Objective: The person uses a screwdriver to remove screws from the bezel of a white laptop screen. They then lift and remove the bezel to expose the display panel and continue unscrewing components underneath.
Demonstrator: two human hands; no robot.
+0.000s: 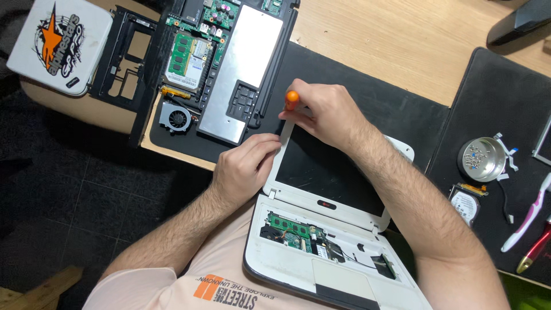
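Right hand (327, 115) was clamped around an orange-handled screwdriver (291, 100) at the top corner of the white laptop (287, 275), whose open base showed its green boards. Left hand (244, 166) had its fingers curled together, pinching the bezel edge just beside it. Right of the laptop, a round metal tin (481, 159) held small screws; a bare hard drive (465, 204) lay below the tin.

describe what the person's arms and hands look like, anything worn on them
Both hands, the left hand and the right hand, are bare: no gloves, rings or watch show. The forearms are bare and hairy. A pale pink short-sleeved t-shirt with orange and dark print covers only the upper body.
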